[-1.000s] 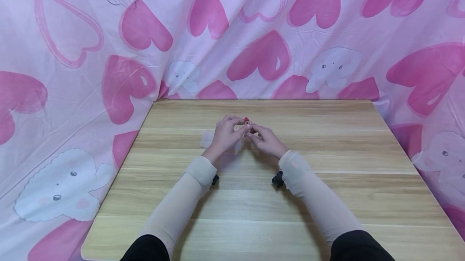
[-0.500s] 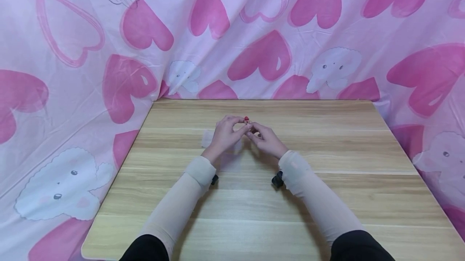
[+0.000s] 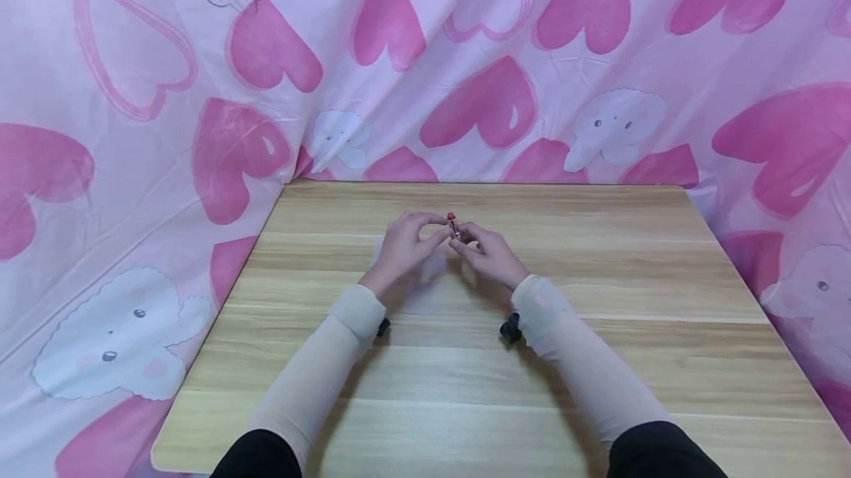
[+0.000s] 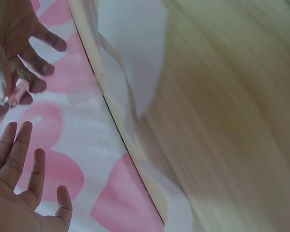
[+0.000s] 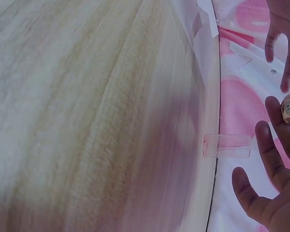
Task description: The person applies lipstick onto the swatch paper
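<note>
- Head view: both hands meet above the middle of the wooden counter (image 3: 598,360), toward its far half. The left hand (image 3: 402,249) and the right hand (image 3: 488,256) hold a small lipstick (image 3: 453,224) between their fingertips; it stands nearly upright, red tip on top.
- Head view: the right fingers pinch the lipstick low on its body, while the left thumb and forefinger curl in toward it from the other side. Pale sleeves (image 3: 585,367) cover both forearms, and a pink cloth with hearts (image 3: 479,101) hangs behind and beside the counter.
- Left wrist view: the picture is blurred. The left hand (image 4: 19,193) shows at the bottom with its fingers straight and slightly spread. The right hand (image 4: 14,43) is at the top, fingers curled round a small shiny piece, probably the lipstick (image 4: 14,94), though the blur leaves that unsure.
- Right wrist view: the right hand (image 5: 275,179) pinches the lipstick, whose gold end (image 5: 289,109) faces the camera. A clear tube-shaped cap (image 5: 227,146) lies at the edge of the counter (image 5: 86,121), just beside the fingers (image 5: 268,150) but apart from them. Left fingertips (image 5: 282,34) show at the top corner.
</note>
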The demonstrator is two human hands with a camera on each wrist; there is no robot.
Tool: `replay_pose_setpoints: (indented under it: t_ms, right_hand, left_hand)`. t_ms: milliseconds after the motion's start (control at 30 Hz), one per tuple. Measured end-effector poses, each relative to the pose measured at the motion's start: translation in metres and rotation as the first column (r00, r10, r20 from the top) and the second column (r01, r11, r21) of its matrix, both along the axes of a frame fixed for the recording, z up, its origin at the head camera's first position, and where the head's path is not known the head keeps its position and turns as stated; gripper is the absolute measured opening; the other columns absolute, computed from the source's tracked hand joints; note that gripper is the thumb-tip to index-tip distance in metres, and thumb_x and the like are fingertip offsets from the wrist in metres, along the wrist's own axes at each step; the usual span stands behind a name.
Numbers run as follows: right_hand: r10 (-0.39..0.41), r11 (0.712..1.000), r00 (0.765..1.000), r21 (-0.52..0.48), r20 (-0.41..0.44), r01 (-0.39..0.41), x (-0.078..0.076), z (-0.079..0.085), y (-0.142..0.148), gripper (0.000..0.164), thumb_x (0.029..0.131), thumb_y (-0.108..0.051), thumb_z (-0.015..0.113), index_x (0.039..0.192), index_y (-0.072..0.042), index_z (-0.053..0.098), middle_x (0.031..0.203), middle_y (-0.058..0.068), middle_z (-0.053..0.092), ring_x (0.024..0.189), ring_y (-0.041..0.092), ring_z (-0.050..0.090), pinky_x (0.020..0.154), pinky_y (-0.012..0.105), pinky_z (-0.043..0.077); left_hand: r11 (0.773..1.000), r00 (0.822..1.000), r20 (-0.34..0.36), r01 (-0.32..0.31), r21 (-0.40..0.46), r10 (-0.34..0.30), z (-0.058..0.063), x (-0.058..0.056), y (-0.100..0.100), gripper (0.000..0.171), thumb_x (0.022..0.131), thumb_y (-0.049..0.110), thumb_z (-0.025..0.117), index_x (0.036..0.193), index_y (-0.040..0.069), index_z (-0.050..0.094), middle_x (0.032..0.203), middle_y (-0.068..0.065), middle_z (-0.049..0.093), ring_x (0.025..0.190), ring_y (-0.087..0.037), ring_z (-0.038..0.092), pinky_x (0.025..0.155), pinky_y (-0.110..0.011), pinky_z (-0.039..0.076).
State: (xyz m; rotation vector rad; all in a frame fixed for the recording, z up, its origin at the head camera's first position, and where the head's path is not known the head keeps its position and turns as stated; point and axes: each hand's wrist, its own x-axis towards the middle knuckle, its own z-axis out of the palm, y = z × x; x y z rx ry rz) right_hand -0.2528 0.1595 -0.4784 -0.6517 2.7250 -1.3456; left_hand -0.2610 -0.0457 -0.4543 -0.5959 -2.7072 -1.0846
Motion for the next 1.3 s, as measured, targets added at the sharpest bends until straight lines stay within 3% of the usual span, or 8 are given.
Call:
replay_pose_setpoints:
  t_ms: [200,400,700,1033,1200,1300]
  right_hand:
    - [-0.014,1.0,1.0,0.026,0.008,0.013,-0.002,0.0,-0.002,0.035,0.096,-0.044,0.056,0.122,-0.021,0.059,0.106,-0.002,0.069,0.105,0.018,0.063,0.095,0.052,0.05]
    - [-0.015,0.999,1.0,0.038,0.017,0.015,-0.003,0.0,-0.008,0.036,0.095,-0.043,0.057,0.122,-0.019,0.06,0.104,-0.002,0.068,0.102,0.018,0.063,0.096,0.048,0.051]
    - [0.046,0.992,0.999,0.122,-0.012,-0.044,-0.006,0.002,-0.021,0.029,0.097,-0.037,0.056,0.116,-0.016,0.062,0.093,-0.004,0.066,0.085,0.014,0.061,0.076,0.034,0.05]
    - [0.077,0.983,0.995,0.173,-0.071,-0.064,-0.011,0.0,-0.038,0.03,0.097,-0.037,0.056,0.119,-0.018,0.063,0.088,-0.005,0.062,0.081,0.011,0.061,0.069,0.027,0.051]
    - [0.076,0.98,0.994,0.19,-0.072,-0.061,-0.014,0.0,-0.047,0.027,0.097,-0.037,0.056,0.116,-0.019,0.064,0.086,-0.006,0.066,0.079,0.011,0.061,0.068,0.027,0.052]
    - [0.079,0.974,0.995,0.22,-0.067,-0.062,-0.014,0.002,-0.052,0.028,0.097,-0.038,0.055,0.116,-0.018,0.063,0.081,-0.006,0.066,0.07,0.011,0.058,0.066,0.027,0.049]
  left_hand:
    - [0.999,1.0,0.012,-0.015,-0.047,0.016,-0.002,-0.004,-0.027,0.038,0.092,0.048,0.059,0.118,0.022,0.067,0.124,0.006,0.067,0.115,-0.02,0.059,0.106,-0.051,0.039]
    - [0.988,1.0,0.022,0.001,-0.156,0.002,-0.007,-0.009,-0.06,0.036,0.093,0.044,0.06,0.119,0.019,0.067,0.122,0.002,0.069,0.11,-0.024,0.065,0.101,-0.045,0.047]
    - [0.924,0.996,0.088,0.009,-0.382,0.027,-0.019,-0.02,-0.108,0.034,0.096,0.037,0.056,0.125,0.023,0.065,0.128,0.002,0.066,0.122,-0.026,0.06,0.102,-0.055,0.039]
    - [0.898,0.988,0.14,0.122,-0.423,-0.068,-0.022,-0.017,-0.121,0.038,0.096,0.038,0.058,0.131,0.024,0.061,0.135,0.004,0.062,0.133,-0.025,0.049,0.106,-0.059,0.031]
    - [0.88,0.986,0.149,0.13,-0.457,-0.069,-0.026,-0.017,-0.122,0.041,0.095,0.039,0.059,0.133,0.025,0.059,0.137,0.003,0.06,0.136,-0.025,0.046,0.106,-0.059,0.031]
    - [0.873,0.982,0.18,0.141,-0.468,-0.062,-0.028,-0.017,-0.122,0.043,0.094,0.04,0.059,0.134,0.025,0.058,0.137,0.003,0.06,0.138,-0.026,0.044,0.106,-0.06,0.029]
